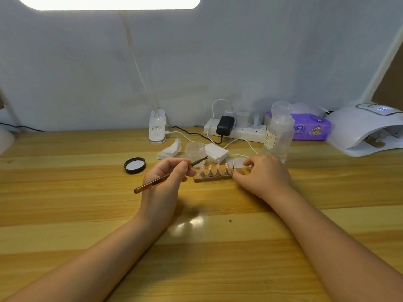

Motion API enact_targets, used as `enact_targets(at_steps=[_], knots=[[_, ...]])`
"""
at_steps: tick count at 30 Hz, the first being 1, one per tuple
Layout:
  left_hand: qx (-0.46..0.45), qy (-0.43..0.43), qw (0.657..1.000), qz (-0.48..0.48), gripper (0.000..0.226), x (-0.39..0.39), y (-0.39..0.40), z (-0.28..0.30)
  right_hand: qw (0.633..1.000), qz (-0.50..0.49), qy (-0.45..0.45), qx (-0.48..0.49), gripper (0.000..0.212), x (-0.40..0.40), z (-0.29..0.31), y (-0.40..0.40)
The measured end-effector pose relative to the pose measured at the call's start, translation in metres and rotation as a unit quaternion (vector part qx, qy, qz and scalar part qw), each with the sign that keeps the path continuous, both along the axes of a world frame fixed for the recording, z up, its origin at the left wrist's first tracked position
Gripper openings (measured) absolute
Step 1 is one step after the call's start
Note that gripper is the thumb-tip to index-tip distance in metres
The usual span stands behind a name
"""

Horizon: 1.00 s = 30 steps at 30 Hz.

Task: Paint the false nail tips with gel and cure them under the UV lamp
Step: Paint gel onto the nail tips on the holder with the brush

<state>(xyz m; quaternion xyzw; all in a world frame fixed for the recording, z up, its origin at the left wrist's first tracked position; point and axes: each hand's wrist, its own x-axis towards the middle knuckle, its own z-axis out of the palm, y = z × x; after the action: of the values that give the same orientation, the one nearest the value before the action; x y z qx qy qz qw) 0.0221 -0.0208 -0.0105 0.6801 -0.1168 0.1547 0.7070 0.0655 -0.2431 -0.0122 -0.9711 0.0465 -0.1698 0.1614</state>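
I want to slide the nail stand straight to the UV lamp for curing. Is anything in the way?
Yes. The clear bottle stands on the table between the nail stand, held by the right hand, and the UV lamp at far right. Steer in front of it.

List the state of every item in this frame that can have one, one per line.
Left hand: grips the brush.
Brush: held, tip raised near the jar.
Right hand: fingers hold the strip's right end.
Wooden strip: flat on the desk, five nail tips upright.
Jar: open.
Black lid: off, inner side up.
UV lamp: display lit.
Clear bottle: upright, capped.
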Motion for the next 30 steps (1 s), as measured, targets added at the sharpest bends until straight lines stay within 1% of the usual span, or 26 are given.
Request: enact_targets(at_steps=[2,6,8,11,15,17,22,24,30], knots=[[0.0,0.0,1.0,-0.001,0.013,0.0,0.0,0.0,0.999,0.024,-0.006,0.024,0.04,0.001,-0.002,-0.001],[0.002,-0.004,1.0,-0.003,0.014,0.0,-0.001,0.0,0.994,0.094,-0.026,0.054,0.031,-0.001,-0.006,0.003],[0.003,-0.008,1.0,-0.003,0.014,0.0,-0.001,0.0,0.992,0.109,-0.034,0.062,0.03,-0.002,-0.007,0.007],[0.002,-0.01,1.0,-0.005,0.013,0.0,-0.001,-0.001,0.99,0.112,-0.05,0.062,0.03,-0.003,-0.01,0.009],[0.011,-0.015,1.0,-0.004,0.013,0.0,-0.001,-0.002,0.987,0.121,-0.079,0.065,0.025,-0.002,-0.01,0.01],[0.011,-0.017,1.0,-0.005,0.013,0.0,-0.002,-0.002,0.988,0.125,-0.077,0.051,0.024,-0.002,-0.011,0.01],[0.013,-0.018,1.0,-0.007,0.013,0.0,-0.002,-0.003,0.986,0.143,-0.062,0.062,0.018,-0.004,-0.009,0.013],[0.014,-0.02,1.0,-0.009,0.013,0.0,-0.002,-0.004,0.986,0.147,-0.063,0.051,0.016,-0.005,-0.008,0.014],[0.019,-0.031,0.999,-0.018,0.012,-0.002,-0.002,-0.005,0.985,0.152,-0.073,0.027,0.018,-0.007,-0.007,0.017]])
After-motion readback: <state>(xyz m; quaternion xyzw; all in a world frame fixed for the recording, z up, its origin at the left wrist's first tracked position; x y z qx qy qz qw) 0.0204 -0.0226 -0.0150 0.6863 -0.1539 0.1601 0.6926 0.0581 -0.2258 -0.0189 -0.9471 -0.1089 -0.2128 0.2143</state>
